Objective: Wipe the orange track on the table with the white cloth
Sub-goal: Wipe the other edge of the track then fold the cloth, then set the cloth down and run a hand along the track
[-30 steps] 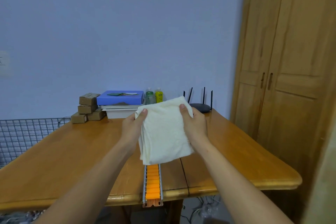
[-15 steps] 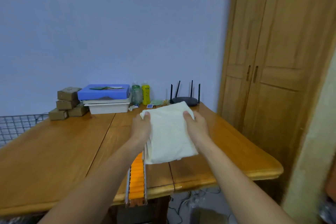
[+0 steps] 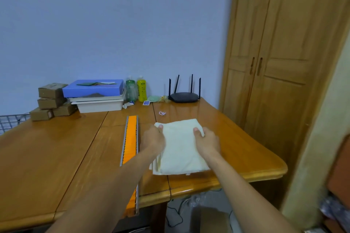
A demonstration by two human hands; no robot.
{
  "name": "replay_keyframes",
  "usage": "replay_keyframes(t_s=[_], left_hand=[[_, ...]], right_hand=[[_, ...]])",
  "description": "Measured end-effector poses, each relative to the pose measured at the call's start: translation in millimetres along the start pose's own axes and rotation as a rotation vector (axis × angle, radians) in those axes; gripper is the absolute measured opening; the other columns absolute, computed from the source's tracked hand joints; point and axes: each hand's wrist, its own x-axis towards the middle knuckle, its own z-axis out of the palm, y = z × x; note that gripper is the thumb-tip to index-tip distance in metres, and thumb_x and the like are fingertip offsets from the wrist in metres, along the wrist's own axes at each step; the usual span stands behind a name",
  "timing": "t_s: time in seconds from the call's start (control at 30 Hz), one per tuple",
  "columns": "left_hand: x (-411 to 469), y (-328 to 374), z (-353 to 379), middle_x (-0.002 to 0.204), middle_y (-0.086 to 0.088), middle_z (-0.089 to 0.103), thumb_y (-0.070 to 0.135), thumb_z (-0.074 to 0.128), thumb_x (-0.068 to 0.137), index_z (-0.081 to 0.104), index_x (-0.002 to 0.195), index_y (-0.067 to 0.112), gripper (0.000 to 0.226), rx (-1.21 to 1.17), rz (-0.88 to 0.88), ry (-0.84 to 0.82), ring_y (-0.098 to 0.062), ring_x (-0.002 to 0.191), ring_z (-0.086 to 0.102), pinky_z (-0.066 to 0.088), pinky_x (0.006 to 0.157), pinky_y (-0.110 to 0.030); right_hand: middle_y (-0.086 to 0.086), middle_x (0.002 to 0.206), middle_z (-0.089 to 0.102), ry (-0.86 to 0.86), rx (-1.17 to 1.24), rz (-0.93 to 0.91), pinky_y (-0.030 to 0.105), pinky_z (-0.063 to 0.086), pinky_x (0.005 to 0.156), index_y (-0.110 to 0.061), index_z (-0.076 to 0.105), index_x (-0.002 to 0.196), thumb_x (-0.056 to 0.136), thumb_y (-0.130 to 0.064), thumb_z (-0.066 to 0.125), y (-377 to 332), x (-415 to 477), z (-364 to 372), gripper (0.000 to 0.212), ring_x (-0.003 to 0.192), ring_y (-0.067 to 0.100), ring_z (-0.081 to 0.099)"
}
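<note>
Your white cloth [image 3: 180,149] is now down flat on the worktop [image 3: 56,147], just right of the orange track [image 3: 130,139]; a second ago you held it up over the track; your left hand [image 3: 153,139] and right hand [image 3: 207,141] both pinch its top corners; no wiping has begun yet.

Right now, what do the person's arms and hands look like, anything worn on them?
Both forearms are bare as far as the frame shows, with no sleeves in view. The left hand and right hand wear no gloves, and no watch, bracelet or ring is visible. The thumbnails look short and unpainted.
</note>
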Motion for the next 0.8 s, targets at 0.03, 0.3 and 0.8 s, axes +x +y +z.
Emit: replay_keyframes(t_s=[0.03,0.3,0.8], left_hand=[[1.0,-0.7,3.8,0.116,-0.016,0.068,0.039,0.033,0.110,0.060,0.123,0.003,0.046,0.037,-0.004,-0.009,-0.030,0.103,0.064,0.042,0.073,-0.034],[6.2,-14.2,35.0,0.091,-0.003,0.061,0.040,0.035,0.109,0.063,0.116,0.010,0.043,0.204,-0.052,-0.072,-0.018,0.084,0.059,0.046,0.069,-0.030],[10.2,-25.0,38.7,0.094,0.000,0.059,0.034,0.045,0.107,0.061,0.117,0.013,0.029,0.464,0.038,-0.163,-0.016,0.083,0.058,0.047,0.067,-0.029]], right_hand=[[0.006,0.131,0.061,-0.004,-0.050,0.006,0.040,0.048,0.093,-0.016,0.058,0.137,0.105,-0.049,0.042,3.9,1.2,1.3,0.049,0.116,0.024,0.055],[0.008,0.119,0.066,-0.021,-0.372,-0.024,0.039,0.048,0.085,-0.020,0.064,0.125,0.104,-0.053,0.039,32.3,10.0,12.9,0.047,0.111,0.029,0.060],[0.003,0.126,0.061,-0.054,-0.755,-0.167,0.036,0.048,0.080,-0.018,0.056,0.127,0.103,-0.051,0.043,35.9,13.2,31.4,0.042,0.113,0.027,0.062]])
